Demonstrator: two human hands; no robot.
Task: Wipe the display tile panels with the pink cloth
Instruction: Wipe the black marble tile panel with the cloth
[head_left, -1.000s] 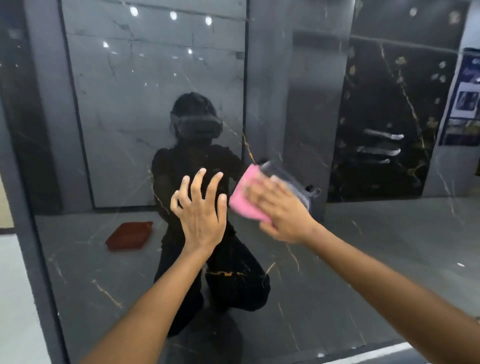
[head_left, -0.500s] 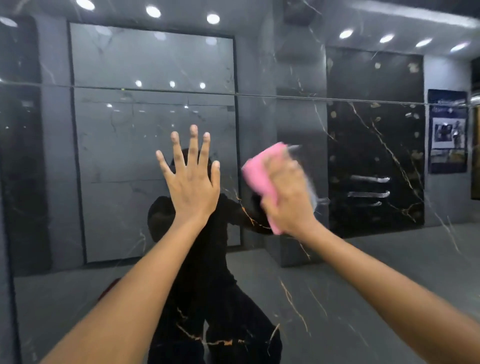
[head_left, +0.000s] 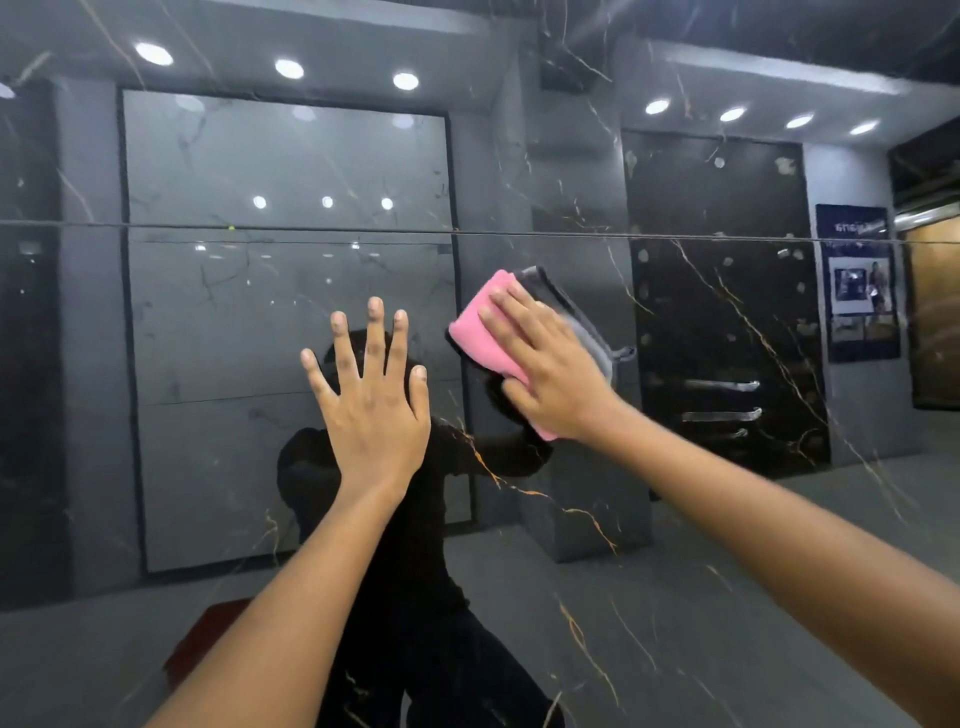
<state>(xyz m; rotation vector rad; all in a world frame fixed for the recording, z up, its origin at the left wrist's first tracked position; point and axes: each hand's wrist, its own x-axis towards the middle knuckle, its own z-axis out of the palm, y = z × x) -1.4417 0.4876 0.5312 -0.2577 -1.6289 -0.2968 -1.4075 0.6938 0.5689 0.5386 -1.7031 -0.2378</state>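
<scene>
The right hand (head_left: 550, 374) is pressing a folded pink cloth (head_left: 480, 332) flat against the glossy dark tile panel (head_left: 649, 597), its fingers lying nearly straight across the cloth's back with the thumb side tucked under the lower edge. The cloth is sitting just to the right of the left hand (head_left: 371, 410), a little higher than it, and below the thin horizontal joint line (head_left: 519, 234) that is running across the panel above both hands. The left hand is spreading wide, fingers splayed and straight, palm laid on the panel, holding nothing and apparently bracing the body.

The cloth is looking soft, light and limp, folded into a thick pad with a grey layer or its mirror image showing at the far edge; which of the two cannot be told. It is likely going to slide easily over so polished a face, so a flat palm over its middle is seeming the best hold, with fingertips reaching toward the leading edge to stop it bunching or unfolding. The panel is stiff and slick, reflecting ceiling lights, a kneeling figure and a red tray (head_left: 208, 639) below the left forearm.
</scene>
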